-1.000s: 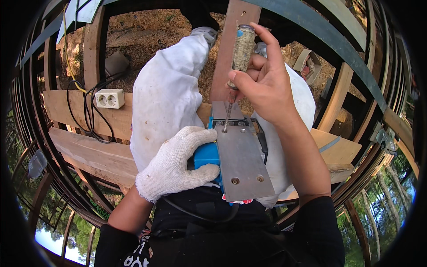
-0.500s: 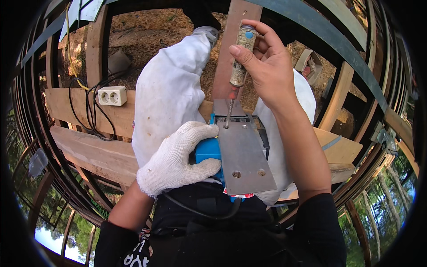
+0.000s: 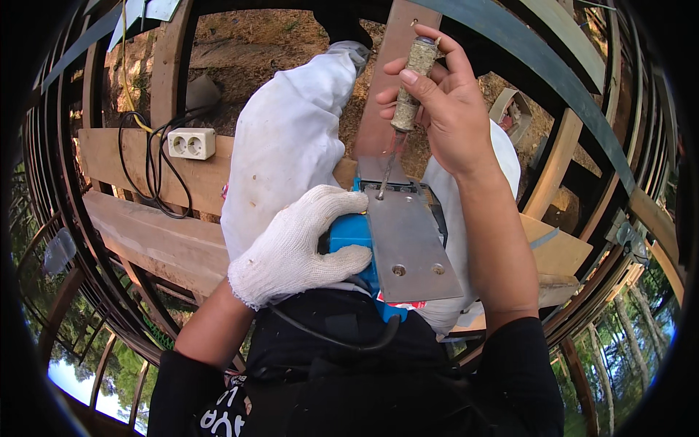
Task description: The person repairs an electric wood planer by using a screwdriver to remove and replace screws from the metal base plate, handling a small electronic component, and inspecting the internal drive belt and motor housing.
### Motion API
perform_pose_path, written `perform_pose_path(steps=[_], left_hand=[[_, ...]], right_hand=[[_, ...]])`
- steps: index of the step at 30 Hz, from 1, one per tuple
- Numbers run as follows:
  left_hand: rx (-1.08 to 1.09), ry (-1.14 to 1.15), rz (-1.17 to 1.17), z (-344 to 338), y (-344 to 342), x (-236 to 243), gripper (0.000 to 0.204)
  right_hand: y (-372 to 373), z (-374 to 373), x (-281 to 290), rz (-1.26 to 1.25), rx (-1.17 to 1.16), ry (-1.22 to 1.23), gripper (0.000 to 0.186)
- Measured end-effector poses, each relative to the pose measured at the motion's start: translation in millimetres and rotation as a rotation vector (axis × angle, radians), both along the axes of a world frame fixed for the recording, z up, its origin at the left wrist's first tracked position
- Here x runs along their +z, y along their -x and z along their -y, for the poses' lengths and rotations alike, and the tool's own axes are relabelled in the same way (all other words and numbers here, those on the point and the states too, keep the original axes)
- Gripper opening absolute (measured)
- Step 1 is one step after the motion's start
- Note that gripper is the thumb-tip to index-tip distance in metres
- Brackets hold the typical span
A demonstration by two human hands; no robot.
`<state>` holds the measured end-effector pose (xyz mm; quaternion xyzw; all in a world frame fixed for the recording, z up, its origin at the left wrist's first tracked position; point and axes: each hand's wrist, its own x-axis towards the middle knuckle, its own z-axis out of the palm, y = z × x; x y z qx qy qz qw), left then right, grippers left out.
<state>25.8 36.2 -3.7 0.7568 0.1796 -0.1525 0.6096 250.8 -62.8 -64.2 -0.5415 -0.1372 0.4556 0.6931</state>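
Across my lap lies a blue power tool point(image 3: 349, 231), apparently an electric planer, with a flat grey metal plate point(image 3: 411, 233) facing up. My left hand point(image 3: 302, 244), in a white knit glove, is closed round the tool's left side, its fingertips at the plate's edge. Bare, my right hand point(image 3: 455, 109) holds a screwdriver point(image 3: 419, 69) by its worn, speckled handle between thumb and fingers. The screwdriver slants down, its tip at the hole in the plate's far left corner. Two more holes with screws point(image 3: 398, 270) show at the near end.
Left of my legs, a white double socket point(image 3: 191, 143) and a looped black cable point(image 3: 156, 171) rest on a wooden board point(image 3: 105, 156). A brown plank point(image 3: 378, 124) runs away between my legs. Wooden beams and dark metal strips point(image 3: 561, 76) surround me. The tool's cord point(image 3: 357, 346) curves across my lap.
The screwdriver's handle has turned, so its blue spot no longer shows, and my right fingers have shifted round it. The whole scene sits slightly further right. My left hand keeps its hold.
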Motion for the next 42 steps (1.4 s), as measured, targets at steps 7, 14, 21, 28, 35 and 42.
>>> perform_pose_path(steps=[7,14,21,28,35,42], left_hand=[[0.007,0.005,-0.009,1,2,1,0.051],[0.007,-0.01,-0.017,2,3,3,0.051],[0.031,-0.01,0.038,5,3,-3,0.052],[0.051,0.001,0.039,6,1,0,0.052],[0.046,0.015,0.02,6,2,-1,0.053],[0.041,0.009,0.011,7,1,1,0.053]], right_hand=[[-16,17,9,0.009,-0.216,-0.017,0.055],[-12,37,18,0.146,-0.212,0.077,0.055],[-5,35,39,0.156,-0.245,0.045,0.053],[8,26,87,0.092,-0.219,-0.021,0.052],[7,29,89,-0.072,-0.205,-0.198,0.065],[4,27,86,-0.147,-0.168,-0.289,0.066]])
